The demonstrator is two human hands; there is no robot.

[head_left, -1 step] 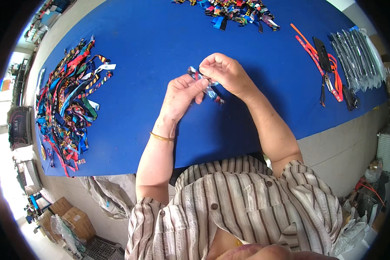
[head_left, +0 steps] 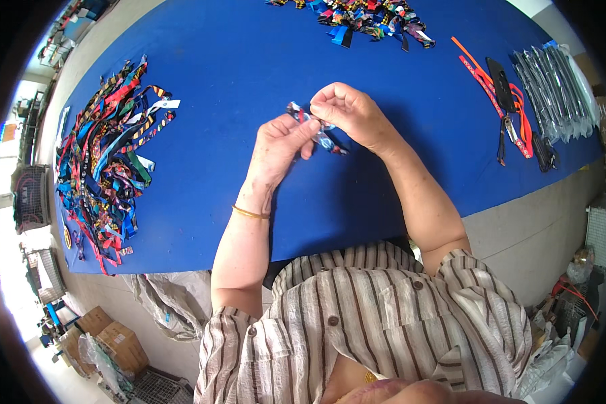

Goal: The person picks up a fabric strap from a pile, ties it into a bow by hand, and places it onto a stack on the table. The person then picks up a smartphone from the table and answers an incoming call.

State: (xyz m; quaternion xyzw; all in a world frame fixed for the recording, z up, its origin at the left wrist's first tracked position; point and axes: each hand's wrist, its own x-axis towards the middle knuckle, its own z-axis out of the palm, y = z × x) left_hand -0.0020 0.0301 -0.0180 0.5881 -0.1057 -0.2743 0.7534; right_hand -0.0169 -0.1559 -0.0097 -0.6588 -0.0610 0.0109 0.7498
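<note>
Over the middle of the blue table, my left hand (head_left: 281, 145) pinches a small piece of patterned fabric (head_left: 325, 142) in blue, white, red and dark colours. One bunched end sticks up past the left fingers, and another hangs toward the lower right. My right hand (head_left: 352, 116) is closed at the fabric's upper right side, thumb and forefinger pressed together on it. Fingers cover the middle of the piece, so its exact shape is hidden.
A heap of long patterned fabric strips (head_left: 111, 158) lies on the left of the blue table (head_left: 215, 74). At the far edge sits a pile of short fabric pieces (head_left: 374, 17). On the right are a black phone (head_left: 500, 84), an orange lanyard (head_left: 522, 111) and several plastic-wrapped packs (head_left: 555, 94).
My left hand has shifted slightly left, and the fabric has turned a little, its lower end lifting. The right hand holds nearly the same place.
</note>
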